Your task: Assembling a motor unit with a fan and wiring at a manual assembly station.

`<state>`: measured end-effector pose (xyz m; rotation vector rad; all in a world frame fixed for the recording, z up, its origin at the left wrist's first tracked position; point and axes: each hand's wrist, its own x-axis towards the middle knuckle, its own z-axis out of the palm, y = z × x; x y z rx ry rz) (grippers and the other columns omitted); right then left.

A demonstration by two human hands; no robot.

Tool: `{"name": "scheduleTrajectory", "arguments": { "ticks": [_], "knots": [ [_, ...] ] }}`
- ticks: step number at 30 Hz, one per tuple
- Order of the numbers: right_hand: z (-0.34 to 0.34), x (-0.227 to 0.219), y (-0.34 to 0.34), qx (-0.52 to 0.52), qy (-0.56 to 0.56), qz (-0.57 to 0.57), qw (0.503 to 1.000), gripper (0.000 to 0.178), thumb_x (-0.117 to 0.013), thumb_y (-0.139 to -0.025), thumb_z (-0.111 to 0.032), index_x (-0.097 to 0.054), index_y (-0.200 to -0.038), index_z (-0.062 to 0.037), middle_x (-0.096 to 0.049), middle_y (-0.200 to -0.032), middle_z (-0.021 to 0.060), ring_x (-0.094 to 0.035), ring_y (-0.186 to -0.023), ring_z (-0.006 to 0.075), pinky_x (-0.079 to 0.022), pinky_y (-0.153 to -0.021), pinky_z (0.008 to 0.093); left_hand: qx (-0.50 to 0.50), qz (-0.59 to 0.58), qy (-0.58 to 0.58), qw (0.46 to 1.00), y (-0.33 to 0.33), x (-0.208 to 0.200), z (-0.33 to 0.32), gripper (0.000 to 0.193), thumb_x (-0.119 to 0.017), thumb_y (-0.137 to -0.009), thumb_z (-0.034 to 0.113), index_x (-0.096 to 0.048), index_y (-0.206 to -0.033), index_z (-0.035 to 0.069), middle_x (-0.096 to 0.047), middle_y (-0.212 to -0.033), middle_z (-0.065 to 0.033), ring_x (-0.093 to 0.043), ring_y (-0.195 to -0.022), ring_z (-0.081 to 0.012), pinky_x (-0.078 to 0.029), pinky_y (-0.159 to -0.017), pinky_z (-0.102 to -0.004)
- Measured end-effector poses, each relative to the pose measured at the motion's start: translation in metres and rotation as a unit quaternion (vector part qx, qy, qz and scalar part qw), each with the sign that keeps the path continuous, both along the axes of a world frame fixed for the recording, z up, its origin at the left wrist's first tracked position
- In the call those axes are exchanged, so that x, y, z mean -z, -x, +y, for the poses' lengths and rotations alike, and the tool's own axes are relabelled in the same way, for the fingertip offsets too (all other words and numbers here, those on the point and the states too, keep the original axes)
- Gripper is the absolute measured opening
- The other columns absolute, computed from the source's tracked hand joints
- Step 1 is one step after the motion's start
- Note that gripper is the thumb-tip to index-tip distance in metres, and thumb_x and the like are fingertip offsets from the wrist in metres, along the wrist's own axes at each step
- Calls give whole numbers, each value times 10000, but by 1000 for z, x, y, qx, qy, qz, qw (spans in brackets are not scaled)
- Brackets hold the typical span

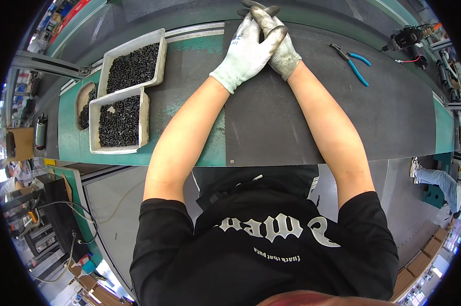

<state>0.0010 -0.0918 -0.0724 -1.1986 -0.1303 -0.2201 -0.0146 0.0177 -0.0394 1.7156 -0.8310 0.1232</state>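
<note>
Both my hands wear white knit work gloves with dark, stained fingertips. They rest against each other at the far edge of the workbench, their fingers stretched out and crossing. My left hand (244, 51) has its thumb lying across my right hand (285, 57), whose fingers reach over those of the left. No object shows in either hand, though parts of the fingers overlap and hide one another. To the right on the dark mat (332, 112) lie blue-handled pliers (357, 68), handles spread, touched by neither hand.
On the bench's left stand two white bins (145, 122) (161, 56) of small black parts, beside a smaller tray (81, 104) with similar parts. A conveyor belt (189, 11) runs behind the bench. A black powered tool (406, 38) hangs at the far right. Another person's leg (437, 181) shows at right.
</note>
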Motion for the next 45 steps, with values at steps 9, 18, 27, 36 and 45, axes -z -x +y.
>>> {"name": "scheduleTrajectory", "arguments": {
  "ticks": [9, 18, 27, 36, 45],
  "knots": [
    [-2, 5, 5, -9, -19, -9, 1000, 413, -536, -1040, -289, -530, -1377, -50, -579, -1207, 24, -516, -1109, 125, -424, -969, 267, 11, -7, 9, 1000, 4, 4, -2, 528, -563, -994, 363, -496, -1404, 38, -567, -1327, -192, -537, -1260, -294, -399, -1074, -370],
    [0, -28, 18, 155, 208, -40, 965, 374, -538, -1006, -296, -610, -1284, -57, -607, -1259, 123, -559, -1202, 220, -444, -1020, 316, 39, 281, 392, 875, -60, 29, -2, 588, -488, -993, 542, -560, -1299, 44, -605, -1224, -151, -599, -1102, -252, -455, -988, -404],
    [16, -117, 116, -65, 608, -42, 790, 315, -665, -874, -348, -721, -1043, -88, -585, -1287, 249, -613, -1117, 396, -497, -975, 447, 302, 521, 460, 652, -10, -43, 39, 754, -438, -956, 645, -582, -1276, -22, -645, -1004, -137, -584, -961, -291, -462, -884, -460],
    [13, -132, 262, -294, 407, -181, 846, 544, -783, -811, -377, -684, -1216, -28, -659, -1185, 177, -617, -1106, 341, -485, -957, 428, 428, 531, 360, 637, 165, -69, 59, 828, -289, -928, 780, -575, -724, 30, -536, -622, -95, -524, -639, -248, -438, -712, -390],
    [7, -104, 280, -360, 419, -265, 790, 493, -692, -859, -344, -627, -1247, -47, -655, -1198, 121, -621, -1079, 339, -507, -933, 438, 422, 397, 319, 750, 209, -54, 76, 771, -240, -1067, 465, -448, -444, 61, -446, -441, -44, -412, -434, -201, -387, -553, -347]
  ]
}}
